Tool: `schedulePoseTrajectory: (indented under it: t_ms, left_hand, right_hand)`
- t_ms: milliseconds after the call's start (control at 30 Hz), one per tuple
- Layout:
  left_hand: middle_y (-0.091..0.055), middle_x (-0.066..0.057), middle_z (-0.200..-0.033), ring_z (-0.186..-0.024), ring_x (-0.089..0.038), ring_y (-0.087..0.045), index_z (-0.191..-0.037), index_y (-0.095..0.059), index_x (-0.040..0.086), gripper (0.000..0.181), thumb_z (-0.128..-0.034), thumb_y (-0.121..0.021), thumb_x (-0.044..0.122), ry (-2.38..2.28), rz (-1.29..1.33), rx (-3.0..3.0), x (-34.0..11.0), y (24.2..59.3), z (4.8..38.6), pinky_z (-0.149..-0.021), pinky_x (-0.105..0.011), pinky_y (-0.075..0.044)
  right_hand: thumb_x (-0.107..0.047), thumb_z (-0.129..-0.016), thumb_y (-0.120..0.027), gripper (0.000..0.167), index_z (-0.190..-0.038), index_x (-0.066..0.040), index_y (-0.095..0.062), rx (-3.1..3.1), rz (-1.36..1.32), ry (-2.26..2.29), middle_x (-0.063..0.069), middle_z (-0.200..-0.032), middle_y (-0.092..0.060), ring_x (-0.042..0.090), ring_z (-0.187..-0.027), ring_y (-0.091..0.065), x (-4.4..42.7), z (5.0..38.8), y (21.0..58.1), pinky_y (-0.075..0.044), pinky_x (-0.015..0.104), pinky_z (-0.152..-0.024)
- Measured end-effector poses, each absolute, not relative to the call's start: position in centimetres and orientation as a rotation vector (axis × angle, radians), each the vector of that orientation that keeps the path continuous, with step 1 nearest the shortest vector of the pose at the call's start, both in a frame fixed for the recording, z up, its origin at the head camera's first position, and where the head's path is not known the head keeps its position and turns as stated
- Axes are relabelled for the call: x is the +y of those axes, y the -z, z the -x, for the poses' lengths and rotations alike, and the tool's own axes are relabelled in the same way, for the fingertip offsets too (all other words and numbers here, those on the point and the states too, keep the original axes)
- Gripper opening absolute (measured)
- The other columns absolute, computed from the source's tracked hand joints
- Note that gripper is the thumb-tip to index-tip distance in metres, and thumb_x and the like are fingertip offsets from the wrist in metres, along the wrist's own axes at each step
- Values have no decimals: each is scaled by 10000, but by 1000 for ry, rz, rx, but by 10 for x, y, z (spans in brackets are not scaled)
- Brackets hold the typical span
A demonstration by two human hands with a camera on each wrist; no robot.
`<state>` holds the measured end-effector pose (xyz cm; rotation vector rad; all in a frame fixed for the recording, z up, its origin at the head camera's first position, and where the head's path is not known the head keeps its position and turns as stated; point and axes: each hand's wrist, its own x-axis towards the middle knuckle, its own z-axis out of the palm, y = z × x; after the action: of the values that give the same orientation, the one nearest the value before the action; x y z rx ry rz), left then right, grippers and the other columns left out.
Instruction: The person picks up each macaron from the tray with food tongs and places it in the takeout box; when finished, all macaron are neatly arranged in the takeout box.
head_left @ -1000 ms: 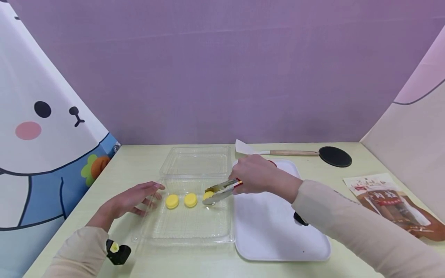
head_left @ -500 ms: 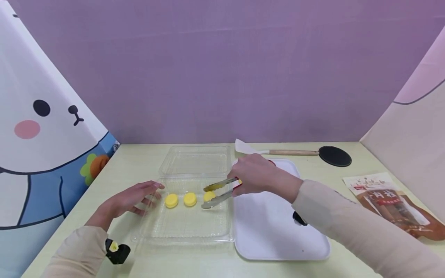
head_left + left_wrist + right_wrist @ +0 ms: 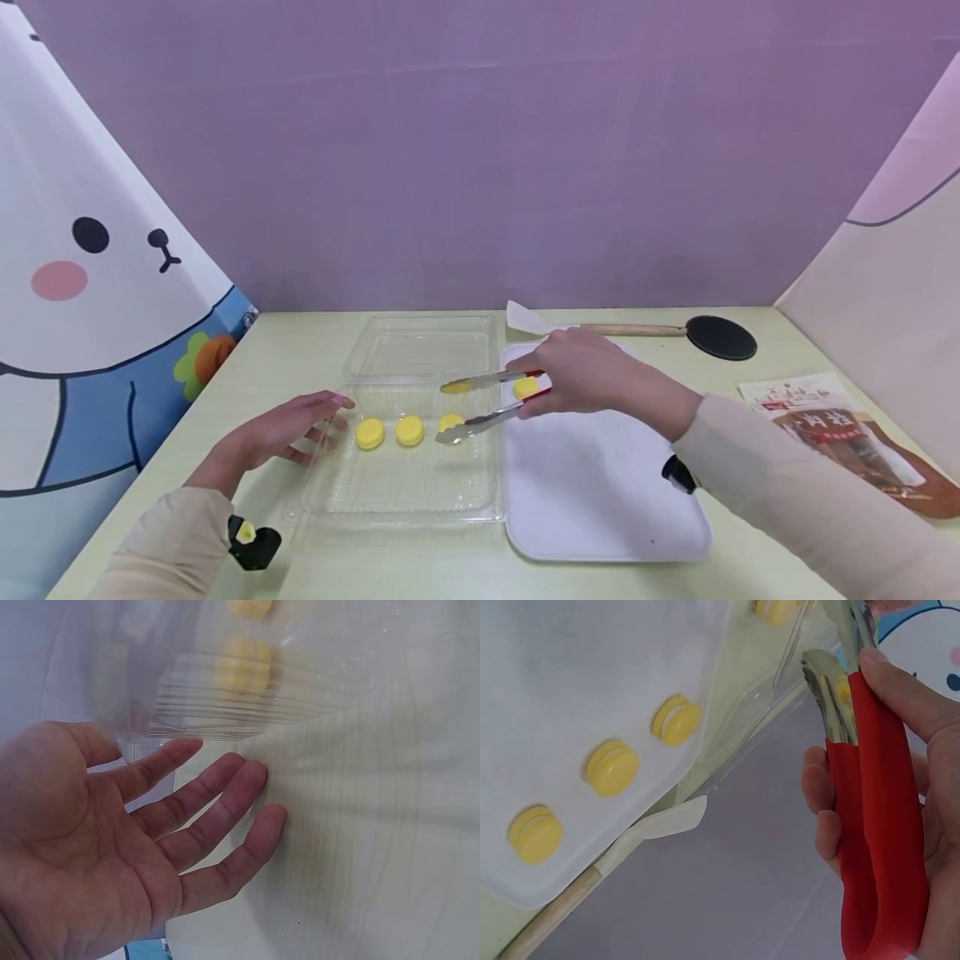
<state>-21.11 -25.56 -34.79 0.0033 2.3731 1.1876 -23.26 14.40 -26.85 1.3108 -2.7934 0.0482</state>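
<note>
Three yellow macarons, the left one (image 3: 371, 434), the middle one (image 3: 410, 431) and the right one (image 3: 450, 422), lie in a row in a clear plastic container (image 3: 405, 502). My right hand (image 3: 581, 375) grips tongs (image 3: 889, 825) by their red handles. Their metal arms stand wide apart over the container's right side, holding nothing; the lower arm partly covers the right macaron. My left hand (image 3: 277, 429) is at the container's left edge, fingers loosely spread. In the left wrist view, the thumb and index finger lie at its rim; whether they press it, I cannot tell.
Right of the container lies a white tray (image 3: 600, 508); the right wrist view shows three macarons (image 3: 612, 768) along its edge. Behind it is a white spatula (image 3: 528, 319) with a wooden handle, near a black round disc (image 3: 722, 337). A printed food packet (image 3: 847, 442) lies far right.
The tongs have spread from around the right macaron, which stays in the container. My right hand has shifted a little to the right. The left hand has hardly moved.
</note>
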Motion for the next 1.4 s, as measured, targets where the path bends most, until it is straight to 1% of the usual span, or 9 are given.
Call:
schedulePoseTrajectory:
  t_ms: [200,367,467,633,833,1033,1200,1233,1400]
  left_hand:
    - [-514,-243,-1355,-1137,-373,-565,-1497,-399,11,575,-1107,-352,430,-1186,0,2370,-256,349,212,-857,-508,-565]
    - [-515,-242,-1352,-1131,-370,-565,-1497,-395,9,574,-1107,-351,429,-1185,2,2367,-256,349,213,-854,-507,-566]
    - [-514,-245,-1355,-1133,-371,-566,-1497,-394,8,576,-1107,-352,430,-1186,1,2368,-256,349,212,-856,-508,-565]
    - [-520,-247,-1355,-1137,-371,-566,-1495,-399,7,571,-1106,-356,424,-1183,3,2374,-255,349,211,-857,-506,-565]
    - [-523,-245,-1348,-1139,-374,-562,-1489,-406,8,563,-1106,-359,418,-1184,2,2379,-255,349,211,-850,-500,-569]
    - [-517,-246,-1349,-1133,-374,-558,-1489,-406,7,559,-1108,-358,413,-1182,-2,2382,-255,348,211,-846,-499,-570]
    - [-517,-249,-1351,-1131,-374,-559,-1488,-409,4,565,-1106,-361,418,-1178,-1,2384,-255,348,212,-847,-499,-570]
    - [-516,-249,-1352,-1132,-374,-560,-1489,-408,4,566,-1106,-361,418,-1177,-2,2383,-255,348,212,-848,-500,-570]
    - [-513,-251,-1354,-1131,-371,-563,-1495,-401,4,574,-1107,-356,424,-1178,-9,2380,-255,348,212,-852,-503,-568]
  right_hand:
    - [-499,-815,-828,571,-1289,-197,-725,-2860,-1212,-140,-43,-927,-750,52,-599,-529,159,235,267,-443,266,-560]
    - [-498,-817,-825,611,-1321,-174,-703,-2850,-1190,-211,-78,-858,-705,43,-555,-483,171,236,268,-426,268,-556]
    - [-498,-823,-819,614,-1325,-166,-700,-2840,-1184,-249,-107,-816,-655,48,-595,-479,179,235,269,-420,264,-573]
    - [-489,-834,-812,607,-1332,-161,-694,-2832,-1158,-307,-114,-835,-616,30,-671,-520,193,232,269,-435,261,-598]
    - [-526,-831,-801,635,-1338,-161,-688,-2826,-1101,-328,-73,-963,-671,19,-669,-535,213,232,267,-430,268,-563]
    - [-530,-824,-806,675,-1370,-160,-664,-2820,-1034,-415,-27,-1160,-728,-24,-702,-579,236,231,272,-446,271,-609]
    - [-526,-802,-825,685,-1359,-158,-671,-2843,-941,-487,-69,-1028,-752,-16,-742,-618,255,230,280,-467,281,-632]
    - [-516,-802,-829,674,-1346,-147,-679,-2843,-934,-489,-62,-1034,-753,-15,-739,-625,258,230,282,-475,289,-646]
    - [-531,-817,-808,671,-1318,-101,-693,-2881,-896,-441,-79,-895,-742,4,-665,-587,276,229,289,-481,298,-648]
